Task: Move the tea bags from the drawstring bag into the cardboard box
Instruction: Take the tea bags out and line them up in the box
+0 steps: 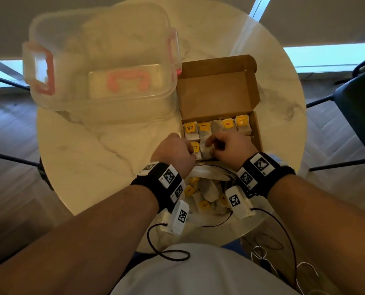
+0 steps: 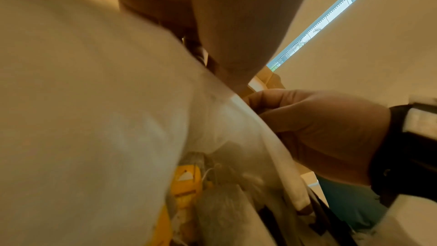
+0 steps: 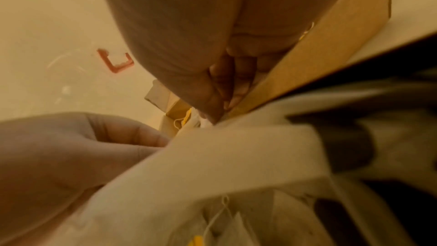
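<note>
A grey paper tea bag (image 1: 206, 152) is pinched by both hands' fingers (image 1: 209, 142) inside the brown cardboard box (image 1: 257, 133); neighbouring yellow-tagged bags could be dislodged.

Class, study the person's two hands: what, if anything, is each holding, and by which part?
Both hands, left hand and right hand, pinch tea bags in the cardboard box; the exact part gripped is hidden by fingers.

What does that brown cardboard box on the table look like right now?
The cardboard box is plain brown and shallow, its hinged lid flipped open away from the person. It sits on the marble table beside a clear plastic container. Yellow-tagged tea bags lie inside in rows. Both hands work at its near edge.
</note>
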A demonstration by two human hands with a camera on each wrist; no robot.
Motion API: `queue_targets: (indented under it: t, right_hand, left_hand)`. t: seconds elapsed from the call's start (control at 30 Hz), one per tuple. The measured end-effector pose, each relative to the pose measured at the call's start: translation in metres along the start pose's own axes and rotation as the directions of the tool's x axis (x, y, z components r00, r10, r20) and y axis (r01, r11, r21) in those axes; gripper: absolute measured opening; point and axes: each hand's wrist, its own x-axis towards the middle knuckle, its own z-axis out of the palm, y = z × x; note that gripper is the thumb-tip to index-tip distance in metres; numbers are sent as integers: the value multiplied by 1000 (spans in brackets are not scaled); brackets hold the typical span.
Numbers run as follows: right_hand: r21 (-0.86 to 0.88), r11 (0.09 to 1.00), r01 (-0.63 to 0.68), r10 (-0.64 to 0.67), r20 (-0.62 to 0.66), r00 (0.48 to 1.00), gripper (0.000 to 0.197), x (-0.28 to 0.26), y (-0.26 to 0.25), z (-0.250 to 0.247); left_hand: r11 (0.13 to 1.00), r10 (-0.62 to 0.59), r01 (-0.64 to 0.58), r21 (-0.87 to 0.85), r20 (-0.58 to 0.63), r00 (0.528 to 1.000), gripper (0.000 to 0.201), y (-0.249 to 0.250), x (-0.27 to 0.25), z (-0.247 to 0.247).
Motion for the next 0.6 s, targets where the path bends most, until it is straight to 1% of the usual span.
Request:
queue_targets:
  t: [0.07,0.13,0.17,0.2,0.23,0.3,0.33,0.37,0.43,0.5,0.57,0.6]
  right_hand:
    - [-53,998,18,-21,-50,999,23,-1,0,3]
    - [-64,996,61,-70,-147,987,27,-2,2,5]
    - [-69,994,83,-94,-183,979,26,-2,3,6]
    - [-87,991,99,-114,-190,975,24,-1,3,6]
    - [-126,986,109,-129,-163,978,23,-1,3,6]
    - [-223,968,113,-127,-49,991,23,1,0,6]
    - [-233,966,115,-121,-12,993,23,1,0,6]
    - [-220,968,118,-122,-5,993,23,-1,-1,4]
    - [-164,977,136,-148,-63,987,21,-7,1,-4]
    - [-106,979,175,-190,-145,971,13,-19,5,-14]
    - [-76,974,215,-226,-186,956,7,-40,12,-26]
    - [-60,971,231,-238,-181,954,7,-52,16,-30]
  left_hand:
    - [1000,-12,12,9,-7,1000,12,0,2,2]
    - [1000,-12,12,7,-24,1000,9,0,2,4]
    - [1000,-12,12,5,-30,999,9,1,2,5]
    - [1000,-15,15,0,-34,999,10,0,2,6]
    - [1000,-16,16,-7,-37,999,10,0,1,6]
    - [999,-3,2,-35,-46,999,12,-3,-2,6]
    - [998,7,-11,-66,-60,998,15,-5,-5,6]
    - [994,13,-22,-104,-82,997,16,-9,-10,5]
    - [986,24,-49,-158,-157,987,20,-18,-23,2]
    - [980,-18,-23,-196,-205,979,18,-29,-40,0]
    - [958,-134,73,-279,-204,970,14,-43,-59,2]
    - [928,-197,124,-351,-179,964,13,-49,-68,5]
